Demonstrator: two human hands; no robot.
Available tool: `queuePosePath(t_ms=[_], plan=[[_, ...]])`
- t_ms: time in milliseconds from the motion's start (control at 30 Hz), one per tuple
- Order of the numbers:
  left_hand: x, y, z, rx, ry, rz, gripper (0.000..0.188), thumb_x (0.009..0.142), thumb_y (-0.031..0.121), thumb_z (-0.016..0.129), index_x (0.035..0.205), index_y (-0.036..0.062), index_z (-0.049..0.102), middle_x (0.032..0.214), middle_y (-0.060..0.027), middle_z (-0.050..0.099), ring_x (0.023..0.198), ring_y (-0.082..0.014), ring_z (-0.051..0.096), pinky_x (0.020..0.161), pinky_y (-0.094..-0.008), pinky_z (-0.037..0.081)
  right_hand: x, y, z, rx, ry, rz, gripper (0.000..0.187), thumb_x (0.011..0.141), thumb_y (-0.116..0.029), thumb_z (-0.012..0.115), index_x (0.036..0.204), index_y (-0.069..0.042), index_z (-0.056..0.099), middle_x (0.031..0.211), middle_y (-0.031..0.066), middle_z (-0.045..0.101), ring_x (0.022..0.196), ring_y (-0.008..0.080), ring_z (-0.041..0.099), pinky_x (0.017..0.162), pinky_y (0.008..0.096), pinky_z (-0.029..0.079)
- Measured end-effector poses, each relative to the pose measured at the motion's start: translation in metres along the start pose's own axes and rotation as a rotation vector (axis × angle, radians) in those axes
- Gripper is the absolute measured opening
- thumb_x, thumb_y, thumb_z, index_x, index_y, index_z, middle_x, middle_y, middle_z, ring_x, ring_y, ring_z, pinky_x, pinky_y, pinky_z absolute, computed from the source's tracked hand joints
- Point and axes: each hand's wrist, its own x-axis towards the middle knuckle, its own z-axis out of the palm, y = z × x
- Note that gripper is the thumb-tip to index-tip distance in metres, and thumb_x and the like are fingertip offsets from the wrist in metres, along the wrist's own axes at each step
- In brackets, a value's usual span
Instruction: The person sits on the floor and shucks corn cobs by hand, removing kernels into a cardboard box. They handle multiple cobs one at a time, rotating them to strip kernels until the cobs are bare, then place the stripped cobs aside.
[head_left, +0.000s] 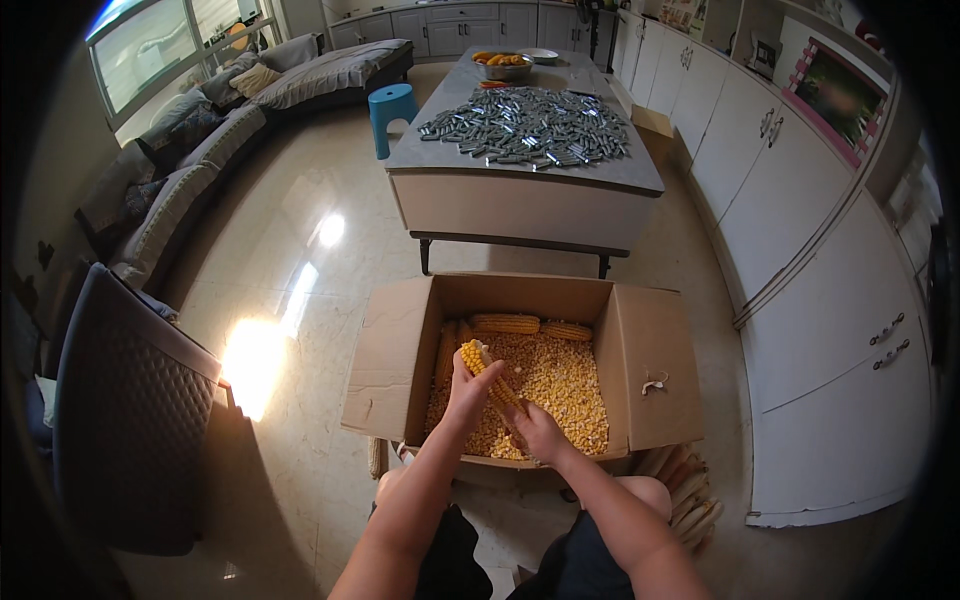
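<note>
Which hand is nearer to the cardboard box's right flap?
The right. The right hand is at the corn cob's near end, to the left of the right flap; the left hand grips farther up the cob, farther left.

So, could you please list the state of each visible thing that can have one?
Corn cob: tilted, many kernels attached
Left hand: closed around the cob
Right hand: closed around its lower end
Cardboard box: open, flaps folded outward
Loose kernels: spread inside the box
Boxed cobs: lying down
Blue stool: upright
Right cabinet doors: shut
Bowl: filled
</note>
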Motion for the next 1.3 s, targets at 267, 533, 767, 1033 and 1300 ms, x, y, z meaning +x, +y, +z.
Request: queuePosePath(t_ms=[267, 533, 767, 1033, 1300], plan=[[0.000, -0.002, 0.009, 0.245, 0.120, 0.051, 0.040, 0.075, 0.009, 0.067, 0.102, 0.0082, 0.038, 0.086, -0.0028, 0.049, 0.074, -0.0101, 0.051, 0.063, -0.0252, 0.045, 0.001, 0.006, 0.001, -0.172, 0.050, -0.020, 0.032, 0.091, -0.034, 0.046, 0.097, -0.002, 0.050, 0.064, 0.0008, 0.049, 0.053, 0.0079, 0.045, 0.048, 0.0240, 0.038], [-0.008, 0.009, 0.008, 0.060, -0.055, -0.025, 0.048, 0.073, 0.006, 0.068, 0.108, 0.0090, 0.035, 0.089, -0.0046, 0.051, 0.077, -0.0126, 0.054, 0.066, -0.0278, 0.046, 0.005, 0.007, -0.002, -0.087, 0.044, -0.027, 0.029, 0.091, -0.034, 0.045, 0.090, -0.005, 0.046, 0.060, -0.0003, 0.044, 0.052, 0.0085, 0.044, 0.047, 0.0250, 0.038], [-0.010, 0.008, 0.019, 0.283, 0.076, 0.107, 0.039, 0.076, 0.013, 0.068, 0.100, 0.0087, 0.038, 0.081, -0.0007, 0.048, 0.069, -0.0091, 0.052, 0.063, -0.0260, 0.046, 0.003, -0.001, 0.001, -0.393, 0.053, -0.025, 0.043, 0.090, -0.036, 0.047, 0.114, 0.000, 0.046, 0.068, 0.0083, 0.054, 0.059, 0.0172, 0.053, 0.056, 0.0311, 0.043], [-0.009, -0.008, 0.013, -0.017, 0.025, -0.080, 0.029, 0.088, 0.031, 0.055, 0.101, 0.0075, 0.044, 0.087, -0.0008, 0.050, 0.077, -0.0084, 0.048, 0.066, -0.0228, 0.041, 0.014, 0.016, -0.006, -0.337, 0.106, -0.025, 0.046, 0.090, -0.039, 0.041, 0.117, -0.002, 0.047, 0.095, 0.0201, 0.059, 0.090, 0.0314, 0.057, 0.075, 0.0373, 0.044], [-0.018, -0.002, 0.032, 0.174, 0.084, 0.076, 0.026, 0.089, 0.025, 0.054, 0.099, 0.0064, 0.040, 0.086, -0.0010, 0.048, 0.076, -0.0083, 0.046, 0.066, -0.0226, 0.040, 0.003, -0.009, 0.007, -0.595, 0.331, -0.092, 0.040, 0.092, -0.032, 0.035, 0.098, 0.000, 0.058, 0.076, 0.0245, 0.059, 0.077, 0.0410, 0.057, 0.065, 0.0449, 0.045]])
